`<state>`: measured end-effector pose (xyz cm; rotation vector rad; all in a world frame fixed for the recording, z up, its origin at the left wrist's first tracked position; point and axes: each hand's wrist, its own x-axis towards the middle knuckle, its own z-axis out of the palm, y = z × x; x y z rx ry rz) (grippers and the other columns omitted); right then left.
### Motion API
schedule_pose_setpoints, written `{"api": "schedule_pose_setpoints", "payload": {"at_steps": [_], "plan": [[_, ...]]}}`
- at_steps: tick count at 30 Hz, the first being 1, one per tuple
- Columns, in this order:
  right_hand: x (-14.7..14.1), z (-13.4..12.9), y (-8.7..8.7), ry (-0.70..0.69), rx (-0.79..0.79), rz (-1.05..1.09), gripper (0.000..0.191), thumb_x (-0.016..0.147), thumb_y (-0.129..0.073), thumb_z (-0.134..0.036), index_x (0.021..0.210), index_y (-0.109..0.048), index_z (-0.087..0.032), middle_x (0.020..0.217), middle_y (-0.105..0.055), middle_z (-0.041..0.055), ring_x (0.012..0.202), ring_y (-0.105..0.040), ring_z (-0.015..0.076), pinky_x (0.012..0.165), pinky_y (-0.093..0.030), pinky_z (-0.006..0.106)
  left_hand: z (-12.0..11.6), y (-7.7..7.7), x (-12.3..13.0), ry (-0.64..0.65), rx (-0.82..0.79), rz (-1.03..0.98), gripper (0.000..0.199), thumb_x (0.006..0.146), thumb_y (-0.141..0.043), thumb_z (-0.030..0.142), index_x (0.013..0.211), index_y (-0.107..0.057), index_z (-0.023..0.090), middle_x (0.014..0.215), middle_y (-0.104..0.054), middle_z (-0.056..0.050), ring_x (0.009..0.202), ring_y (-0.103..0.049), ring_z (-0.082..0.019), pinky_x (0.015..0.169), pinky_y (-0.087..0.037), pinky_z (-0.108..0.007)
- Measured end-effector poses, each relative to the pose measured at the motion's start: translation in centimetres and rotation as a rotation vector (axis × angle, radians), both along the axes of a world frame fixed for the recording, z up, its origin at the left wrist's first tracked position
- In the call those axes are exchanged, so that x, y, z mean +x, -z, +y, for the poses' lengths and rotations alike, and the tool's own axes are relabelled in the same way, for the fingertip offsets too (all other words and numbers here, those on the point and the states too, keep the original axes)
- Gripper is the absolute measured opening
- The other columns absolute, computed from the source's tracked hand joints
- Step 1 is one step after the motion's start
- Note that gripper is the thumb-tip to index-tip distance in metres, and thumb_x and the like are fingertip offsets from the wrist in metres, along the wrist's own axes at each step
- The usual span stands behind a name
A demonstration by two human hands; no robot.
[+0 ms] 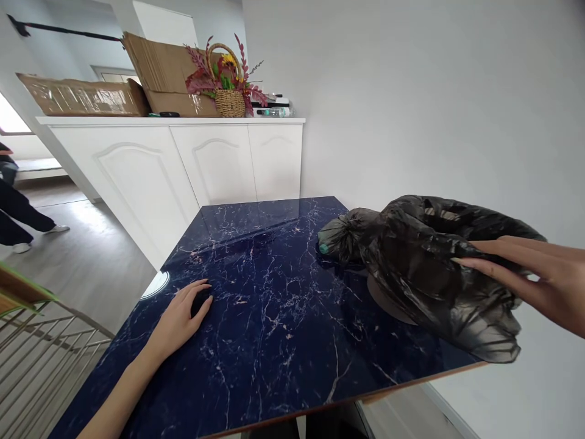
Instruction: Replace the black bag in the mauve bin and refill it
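My left hand [183, 314] rests on the dark blue marbled table [274, 341], thumb apart from loosely curved fingers, holding nothing. On the right, my right hand [534, 268] reaches to a black plastic bag [420, 262], its fingers stretched out and touching the bag near the opening. The bag lines a round grey bin [388, 302], whose lower wall shows beneath the plastic. Bunched to the left of the bin is a gathered part of black plastic [350, 235] with a small green thing [324, 249] at its end. The bin's inside is mostly hidden.
White cabinets [228, 161] stand behind the table, bearing cardboard boxes [91, 97], a flower basket [230, 103] and a clear bottle [281, 112]. A metal rack [59, 353] is at lower left. A person's legs [21, 210] show far left. A white wall [411, 110] rises behind the bin.
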<state>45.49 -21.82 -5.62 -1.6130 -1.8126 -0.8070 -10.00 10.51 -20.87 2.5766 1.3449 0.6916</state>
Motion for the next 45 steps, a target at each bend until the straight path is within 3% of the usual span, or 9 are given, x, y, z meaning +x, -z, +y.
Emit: {"api": "schedule_pose_setpoints", "payload": {"at_steps": [3,6,8,10,14,19,22,25,45], "plan": [[-3.4,0.8,0.1,0.138,-0.003,-0.023,0.059,0.109,-0.053,-0.057,0.166,-0.044,-0.044,0.130,-0.076,0.0106,0.111,-0.073,0.0394,0.092,-0.058,0.056,-0.1,-0.1,0.1,-0.004,0.006,0.021,0.062,0.103,-0.042,0.071,0.136,-0.063,0.023,0.154,-0.064,-0.014,0.145,-0.059,-0.036,0.129,-0.038,-0.058],[-8.1,2.4,1.3,0.000,0.096,0.074,0.063,0.106,-0.064,-0.034,0.165,-0.046,-0.041,0.150,-0.063,0.0105,0.131,-0.065,0.0413,0.116,-0.050,0.063,-0.2,-0.2,0.4,-0.002,0.002,0.059,0.062,0.104,-0.041,0.070,0.138,-0.063,0.023,0.156,-0.063,-0.014,0.146,-0.058,-0.036,0.129,-0.040,-0.058],[-10.9,4.2,3.3,-0.222,0.086,0.094,0.066,0.099,-0.071,-0.021,0.159,-0.053,-0.040,0.135,-0.070,0.0086,0.126,-0.068,0.0365,0.114,-0.055,0.059,-0.2,-0.2,0.5,0.009,-0.008,0.088,0.062,0.105,-0.039,0.069,0.141,-0.062,0.024,0.159,-0.060,-0.013,0.150,-0.054,-0.036,0.130,-0.037,-0.060],[-12.9,6.7,6.2,-0.348,-0.069,0.172,0.057,0.099,-0.068,-0.018,0.151,-0.058,-0.038,0.130,-0.073,0.0082,0.128,-0.068,0.0351,0.112,-0.057,0.060,-0.1,-0.1,0.7,0.013,-0.029,0.119,0.063,0.106,-0.036,0.068,0.147,-0.059,0.025,0.164,-0.056,-0.012,0.156,-0.047,-0.035,0.132,-0.033,-0.061],[-14.8,13.5,12.6,-0.447,-0.406,0.514,0.041,0.103,-0.062,-0.030,0.143,-0.063,-0.037,0.147,-0.066,0.0095,0.137,-0.063,0.0359,0.114,-0.055,0.061,0.4,0.2,1.4,-0.053,-0.069,0.197,0.073,0.107,-0.031,0.068,0.161,-0.048,0.022,0.174,-0.044,-0.010,0.165,-0.033,-0.035,0.134,-0.028,-0.062],[-15.5,22.7,17.2,-0.459,-0.412,0.751,0.032,0.100,-0.057,-0.030,0.128,-0.070,-0.024,0.138,-0.070,0.0138,0.131,-0.066,0.0310,0.119,-0.051,0.054,3.0,0.9,3.3,-0.113,-0.051,0.227,0.078,0.106,-0.031,0.065,0.165,-0.045,0.016,0.175,-0.041,-0.012,0.167,-0.028,-0.035,0.137,-0.022,-0.058],[-15.5,26.6,18.0,-0.440,-0.387,0.824,0.030,0.099,-0.055,-0.030,0.123,-0.071,-0.023,0.129,-0.073,0.0136,0.121,-0.070,0.0280,0.113,-0.055,0.049,5.2,1.1,4.7,-0.135,-0.031,0.232,0.076,0.106,-0.031,0.063,0.163,-0.047,0.016,0.174,-0.042,-0.013,0.166,-0.029,-0.037,0.136,-0.023,-0.060],[-15.3,28.3,18.4,-0.429,-0.382,0.877,0.029,0.099,-0.055,-0.030,0.122,-0.071,-0.022,0.126,-0.075,0.0131,0.117,-0.073,0.0260,0.108,-0.058,0.045,6.9,1.2,5.8,-0.151,-0.017,0.235,0.075,0.107,-0.030,0.063,0.163,-0.049,0.017,0.174,-0.042,-0.013,0.166,-0.029,-0.038,0.135,-0.023,-0.060],[-15.2,28.2,18.9,-0.434,-0.333,0.861,0.029,0.097,-0.057,-0.019,0.121,-0.073,-0.022,0.124,-0.077,0.0099,0.115,-0.074,0.0244,0.108,-0.058,0.042,7.8,1.9,5.9,-0.124,0.034,0.292,0.074,0.108,-0.028,0.058,0.163,-0.051,0.013,0.174,-0.042,-0.013,0.165,-0.030,-0.040,0.134,-0.026,-0.061]]}}
